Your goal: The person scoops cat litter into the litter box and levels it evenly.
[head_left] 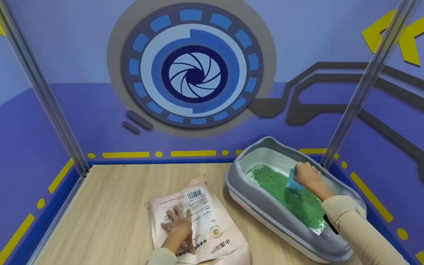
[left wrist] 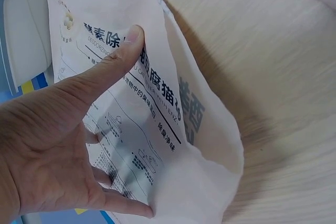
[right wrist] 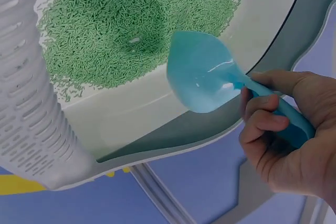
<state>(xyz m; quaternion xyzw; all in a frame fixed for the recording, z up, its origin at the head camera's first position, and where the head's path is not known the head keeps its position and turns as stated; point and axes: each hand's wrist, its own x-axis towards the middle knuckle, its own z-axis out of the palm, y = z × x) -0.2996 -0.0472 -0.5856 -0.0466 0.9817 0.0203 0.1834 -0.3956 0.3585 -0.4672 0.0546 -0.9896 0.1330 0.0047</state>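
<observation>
My right hand [head_left: 307,175] grips the handle of a light blue litter scoop [right wrist: 202,72] above green pellet cat litter [head_left: 271,180]. The litter lies spread over the floor of a grey and white litter box [head_left: 247,198]. In the right wrist view the scoop's bowl is bare and its handle runs under my curled fingers. My left hand [head_left: 179,224] rests spread on a pale pink cat litter bag [head_left: 230,235] that lies flat on the table. The left wrist view shows the thumb and fingers extended against the bag's printed face [left wrist: 157,129].
The wooden table [head_left: 105,206] meets a blue and purple wall [head_left: 79,121] at the back. Metal posts [head_left: 42,81] stand at both rear corners. The slotted grey part [right wrist: 31,87] of the litter box shows close by in the right wrist view.
</observation>
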